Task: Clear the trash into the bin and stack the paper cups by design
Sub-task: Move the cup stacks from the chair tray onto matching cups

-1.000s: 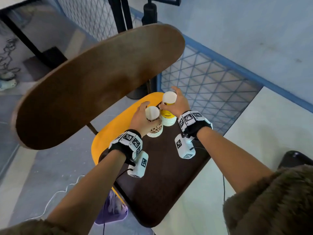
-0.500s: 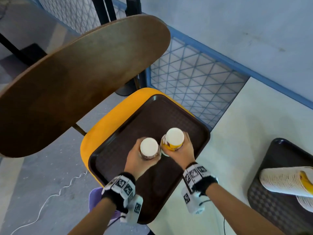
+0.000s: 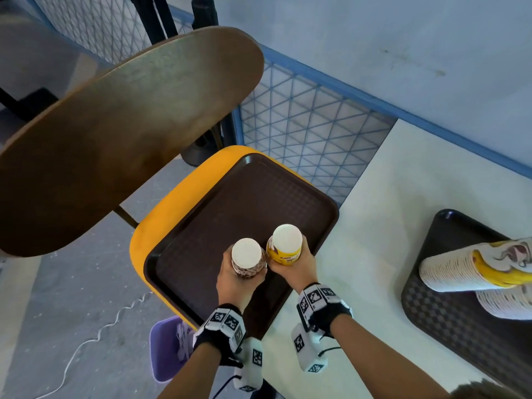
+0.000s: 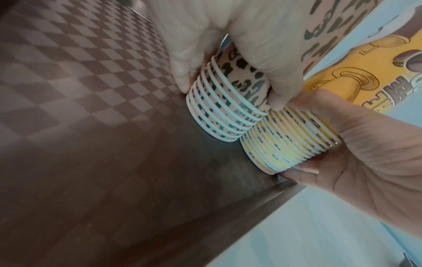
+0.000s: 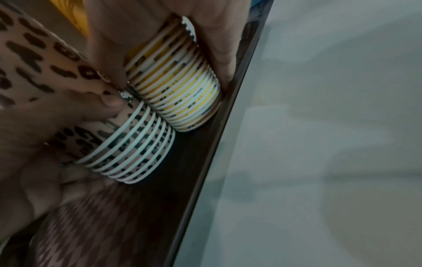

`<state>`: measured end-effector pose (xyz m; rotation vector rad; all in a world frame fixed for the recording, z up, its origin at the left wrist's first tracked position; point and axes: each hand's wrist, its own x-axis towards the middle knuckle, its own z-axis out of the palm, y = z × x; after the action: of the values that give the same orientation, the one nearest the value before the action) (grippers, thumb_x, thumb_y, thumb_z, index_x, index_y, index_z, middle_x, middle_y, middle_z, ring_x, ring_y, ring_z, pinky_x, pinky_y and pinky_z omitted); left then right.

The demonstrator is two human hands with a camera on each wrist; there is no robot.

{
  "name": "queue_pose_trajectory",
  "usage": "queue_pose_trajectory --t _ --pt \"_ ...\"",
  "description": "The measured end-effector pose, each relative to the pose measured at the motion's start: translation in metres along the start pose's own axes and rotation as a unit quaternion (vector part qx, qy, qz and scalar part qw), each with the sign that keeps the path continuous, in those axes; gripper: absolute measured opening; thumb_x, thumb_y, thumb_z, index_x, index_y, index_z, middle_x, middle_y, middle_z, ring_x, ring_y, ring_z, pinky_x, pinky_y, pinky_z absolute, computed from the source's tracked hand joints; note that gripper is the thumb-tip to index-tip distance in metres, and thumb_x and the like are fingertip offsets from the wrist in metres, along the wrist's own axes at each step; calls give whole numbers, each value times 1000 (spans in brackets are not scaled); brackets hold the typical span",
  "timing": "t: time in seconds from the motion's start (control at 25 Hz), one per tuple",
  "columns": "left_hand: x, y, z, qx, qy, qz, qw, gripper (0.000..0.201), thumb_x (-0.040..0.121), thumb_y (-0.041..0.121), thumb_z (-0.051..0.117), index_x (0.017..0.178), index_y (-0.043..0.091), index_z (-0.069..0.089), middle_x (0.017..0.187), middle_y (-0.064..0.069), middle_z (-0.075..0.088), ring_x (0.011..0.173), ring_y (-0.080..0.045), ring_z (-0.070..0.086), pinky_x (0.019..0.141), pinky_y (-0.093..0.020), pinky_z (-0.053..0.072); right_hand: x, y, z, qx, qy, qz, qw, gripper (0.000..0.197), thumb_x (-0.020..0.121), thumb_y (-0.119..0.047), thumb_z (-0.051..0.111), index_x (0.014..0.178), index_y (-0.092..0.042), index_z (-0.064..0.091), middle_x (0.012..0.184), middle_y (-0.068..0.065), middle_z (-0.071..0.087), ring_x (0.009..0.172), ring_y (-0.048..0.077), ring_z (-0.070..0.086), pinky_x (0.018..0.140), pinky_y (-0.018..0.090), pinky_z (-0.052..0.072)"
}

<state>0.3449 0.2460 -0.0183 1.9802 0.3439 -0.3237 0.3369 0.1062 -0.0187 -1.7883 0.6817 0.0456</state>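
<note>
Stacks: two upside-down on brown tray (image 3: 201, 226) | left hand (image 3: 239, 280) grips leopard-print stack (image 3: 248, 262) | right hand (image 3: 290, 266) grips yellow stack (image 3: 285, 249), stacks touching

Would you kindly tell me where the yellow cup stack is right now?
In the head view, the yellow cup stack stands upside down on the brown tray, near its right edge, held by the right hand, beside the leopard-print stack.

Purple plastic bin (image 3: 165, 355) partly hidden under brown tray (image 3: 244, 197); lying paper-cup stacks (image 3: 449, 272) cut by right edge; yellow cups' print (image 4: 356, 86) blurred, unreadable.
</note>
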Motion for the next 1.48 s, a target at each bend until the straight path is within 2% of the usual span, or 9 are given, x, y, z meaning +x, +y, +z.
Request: queue_pose_trajectory --t 0.08,0.16,0.24,0.4,0.56,0.76,0.96,1.32,1.48 --pt "-4 -1 1 -6 15 -3 1000 75 58 25 84 120 31 43 113 5 61 112 -20 55 96 -34 45 -5 1 1 -5 1 -9 1000 71 52 -25 86 112 -30 49 102 -9 65 97 11 61 77 12 43" --pt "-12 1 1 -21 32 -6 999 74 60 22 83 122 27 43 118 -2 61 114 -24 55 92 -30 42 -13 0 -4 -5 -6 -19 1000 70 52 -25 86 113 -29 51 103 -9 66 95 7 60 71 -2 40" --pt "-20 7 0 -32 42 5 999 74 61 21 83 123 24 43 121 -5 60 114 -24 54 93 -30 41 -25 -3 -16 9 -10 -28 1000 69 53 -23 85 113 -29 53 99 -11 66 92 3 60 70 -6 38" --pt "-44 37 20 -45 0 58 997 80 47 33 85 119 22 50 110 -2 64 101 -16 57 87 -25 39 -54 -12 -75 44 26 -52 997 67 53 -24 85 112 -29 55 95 -13 67 91 3 63 85 18 49" --pt "-87 64 68 -28 -70 104 992 84 34 52 73 111 25 54 99 3 66 95 -14 61 89 -29 46 -78 -29 -161 40 87 -101 990 72 47 -39 81 113 -32 51 102 -8 70 96 9 65 91 34 53" --pt "-150 97 129 -22 -178 181 967 79 33 53 72 105 27 51 95 2 65 92 -15 62 87 -30 48 -109 -64 -276 7 187 -154 970 70 54 -30 83 116 -22 51 106 0 69 101 17 64 91 35 52" --pt "-194 121 163 -22 -252 233 939 82 39 52 74 112 24 52 97 14 64 95 -9 62 80 -18 44 -114 -77 -352 3 241 -131 962 60 57 -40 79 109 -25 52 101 -7 67 98 17 63 90 35 51" --pt "-206 123 167 7 -279 250 927 82 40 54 73 114 28 47 98 22 60 95 -4 58 80 -15 41 -76 -49 -361 0 218 -55 974 77 58 -44 80 123 -22 43 119 2 62 109 24 59 95 40 49" --pt "-207 122 171 23 -278 237 931 79 50 39 83 119 24 47 100 12 60 98 -10 57 85 -22 41 -92 -23 -355 -21 175 -45 983 88 65 -45 77 136 -26 27 121 11 58 113 26 55 99 41 44"
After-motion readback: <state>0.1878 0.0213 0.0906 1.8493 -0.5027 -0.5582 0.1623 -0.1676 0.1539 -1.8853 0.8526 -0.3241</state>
